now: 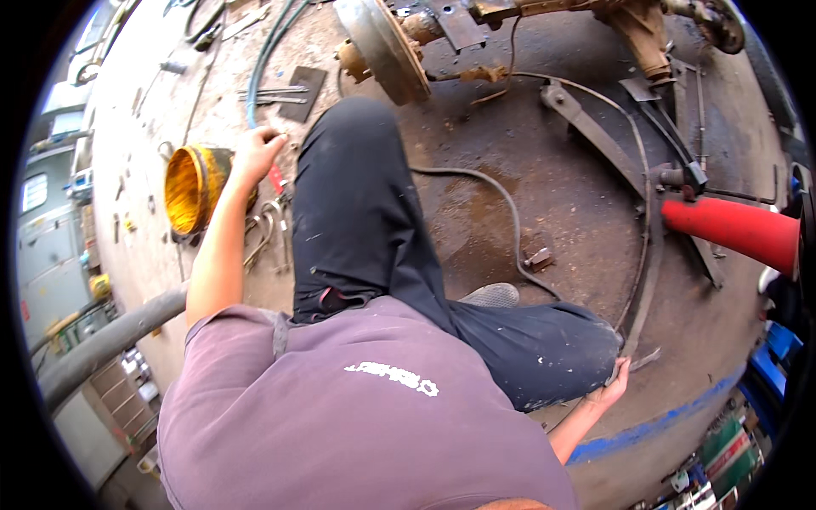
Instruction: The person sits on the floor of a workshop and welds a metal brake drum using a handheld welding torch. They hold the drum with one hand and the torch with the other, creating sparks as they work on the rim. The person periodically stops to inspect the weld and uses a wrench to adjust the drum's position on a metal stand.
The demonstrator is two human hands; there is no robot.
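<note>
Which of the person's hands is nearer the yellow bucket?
The left hand, at the upper right of the yellow bucket in the picture; the right hand is far away, beside the right knee.

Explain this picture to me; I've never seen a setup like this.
There is no robot: a person works with two bare hands. The single picture comes from a wide fisheye camera on the head, looking down, so straight edges bend near the rim.

On the floor are a yellow bucket, a curving dark hose and a red cone. At the top is a rusty axle assembly with a round drum.

The left hand is close to a blue hose; whether it grips it is unclear. The right hand is beside the bent right knee; I can't tell whether it holds anything.
</note>
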